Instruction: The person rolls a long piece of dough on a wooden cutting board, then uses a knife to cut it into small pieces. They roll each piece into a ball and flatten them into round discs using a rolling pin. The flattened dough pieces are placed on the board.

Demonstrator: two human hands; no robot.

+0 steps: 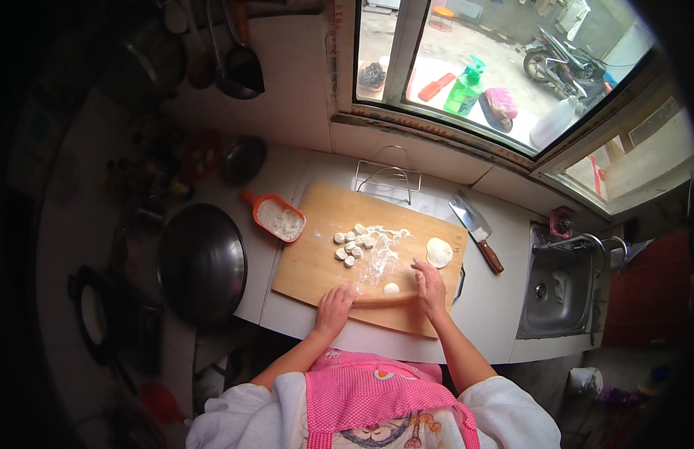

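A wooden rolling pin (385, 301) lies across the near part of a wooden cutting board (319, 210). My left hand (334, 307) is over its left end. At the right end, my right hand (431, 285) has its fingers extended and apart, not wrapped around the pin; whether the palm touches it is hard to see. Just beyond the pin is a small round of dough (391, 288). Several cut dough pieces (350, 245) cluster at the board's middle, beside scattered white flour (383, 252). Flattened dough (439, 252) lies near the right edge; I cannot tell how many layers.
An orange scoop of flour (279, 218) overlaps the board's left edge. A cleaver (476, 230) lies to the right, before a steel sink (557, 292). A wire rack (388, 177) stands behind the board. To the left is a large dark wok or lid (202, 264).
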